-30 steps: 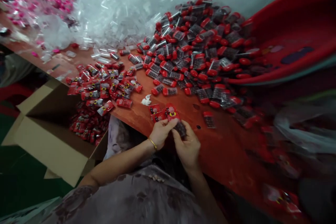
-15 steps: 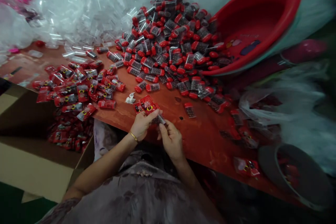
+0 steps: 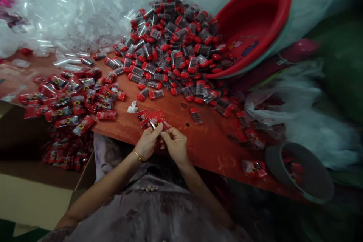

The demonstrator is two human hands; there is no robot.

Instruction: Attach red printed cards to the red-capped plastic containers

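Observation:
My left hand [image 3: 146,143] is closed on a red printed wrapper [image 3: 155,117], which has black and yellow figures on it. Close beside it, my right hand [image 3: 175,144] pinches the right-hand end of the same wrapper; the thumbs almost meet. What lies inside the wrapper is hidden by my fingers. More red printed wrappers [image 3: 142,116] lie flat on the table just behind my left hand. A scrap of white crumpled stuff [image 3: 132,107] sits left of them. One clear tube with a red cap [image 3: 195,115] lies alone to the right.
A large heap of red-capped tubes [image 3: 170,49] leans toward a tilted red basin [image 3: 276,19]. At left, wrapped red tubes [image 3: 70,100] pile up above a cardboard box [image 3: 34,193] holding more. Clear empty tubes [image 3: 70,15] fill the back left. A grey tub [image 3: 320,181] stands at right.
My hands have drawn together, and the dark tube seen between them is now covered by fingers. The whole view has shifted, so everything sits further left.

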